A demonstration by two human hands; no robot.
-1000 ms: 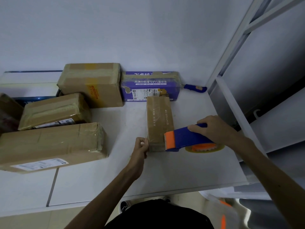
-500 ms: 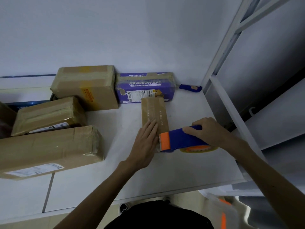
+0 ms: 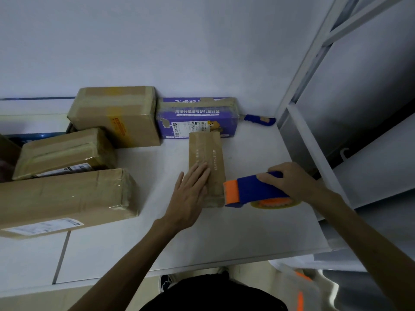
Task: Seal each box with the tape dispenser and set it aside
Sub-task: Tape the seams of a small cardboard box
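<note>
Currently our left hand lies spread flat on the narrow box mid-bench, right hand gripping the tape dispenser beside it; taped-looking boxes left of it appear done, setting aside remains.

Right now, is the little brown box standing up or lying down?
Lying down. The little brown box rests flat on the table, left hand pressed on top.

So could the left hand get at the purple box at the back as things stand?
Probably yes: the left hand lies flat on the narrow brown box, and the purple box sits just beyond its far end, with nothing over it.
</note>
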